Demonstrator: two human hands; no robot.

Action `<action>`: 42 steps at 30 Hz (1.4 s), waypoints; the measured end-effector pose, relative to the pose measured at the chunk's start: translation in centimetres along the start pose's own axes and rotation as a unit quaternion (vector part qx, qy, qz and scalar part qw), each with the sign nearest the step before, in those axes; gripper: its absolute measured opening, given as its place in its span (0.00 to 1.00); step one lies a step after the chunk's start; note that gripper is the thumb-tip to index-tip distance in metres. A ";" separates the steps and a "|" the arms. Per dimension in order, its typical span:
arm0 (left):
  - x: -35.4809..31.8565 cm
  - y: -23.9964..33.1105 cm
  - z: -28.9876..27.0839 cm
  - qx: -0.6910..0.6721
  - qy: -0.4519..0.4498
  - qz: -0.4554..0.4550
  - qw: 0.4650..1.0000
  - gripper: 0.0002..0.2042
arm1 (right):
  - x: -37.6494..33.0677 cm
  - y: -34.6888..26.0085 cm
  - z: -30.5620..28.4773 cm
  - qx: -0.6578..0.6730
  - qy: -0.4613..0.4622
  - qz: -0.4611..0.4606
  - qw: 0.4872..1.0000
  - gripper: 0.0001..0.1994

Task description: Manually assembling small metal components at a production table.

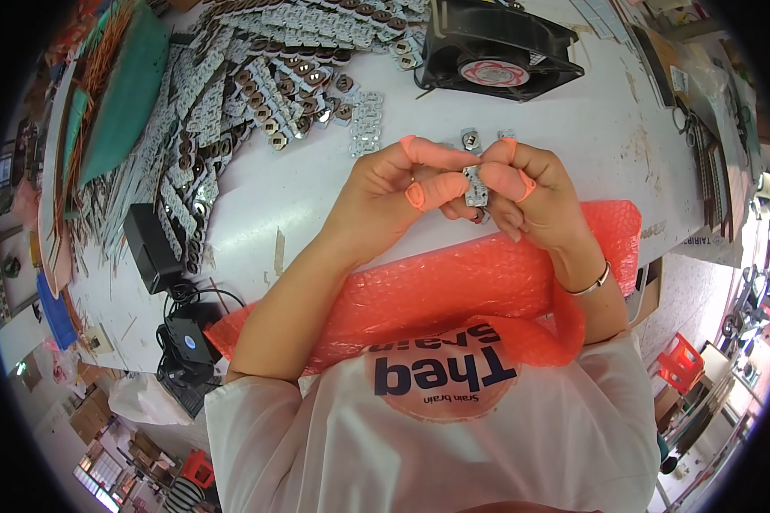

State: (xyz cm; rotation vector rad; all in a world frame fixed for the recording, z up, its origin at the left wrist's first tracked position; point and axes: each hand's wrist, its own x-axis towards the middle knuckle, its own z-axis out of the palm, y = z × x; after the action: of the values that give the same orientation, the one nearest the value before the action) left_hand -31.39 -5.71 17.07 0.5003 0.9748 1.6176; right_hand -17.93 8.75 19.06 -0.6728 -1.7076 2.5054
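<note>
My left hand [393,192] and my right hand [530,192] meet above the white table [590,128], both pinching one small silver strip of circuit-board pieces [476,184]. Orange rubber finger cots cover the thumbs and forefingers of both hands. A thin bracelet circles my right wrist. Two loose small pieces [470,137] lie on the table just beyond my fingers.
A big heap of circuit-board strips [257,85] covers the table's far left. A black fan [496,47] stands at the far middle. Orange bubble wrap [453,282] lies along the near edge. A black adapter [150,248] and a small black fan [184,342] sit at the left edge.
</note>
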 end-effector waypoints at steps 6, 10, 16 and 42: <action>0.6 -1.3 0.5 0.086 0.053 0.188 0.977 0.11 | 0.6 0.1 0.2 0.060 0.083 -0.008 0.995 0.11; 0.3 -1.5 -0.2 0.235 0.040 0.258 0.936 0.10 | 0.6 0.6 0.5 0.041 0.084 -0.034 0.995 0.10; -0.1 -1.2 0.5 0.340 0.030 0.269 0.901 0.12 | 0.0 -0.1 -0.7 -0.032 0.081 -0.018 0.996 0.09; -0.2 0.1 -4.4 0.665 0.222 0.280 0.655 0.22 | 1.6 3.2 0.9 -0.584 -0.027 -0.364 0.725 0.08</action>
State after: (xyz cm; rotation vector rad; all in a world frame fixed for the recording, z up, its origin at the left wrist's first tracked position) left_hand -34.69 -7.30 14.71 1.5497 2.5866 1.2354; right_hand -19.04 7.13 15.91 0.1549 -2.7041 0.7502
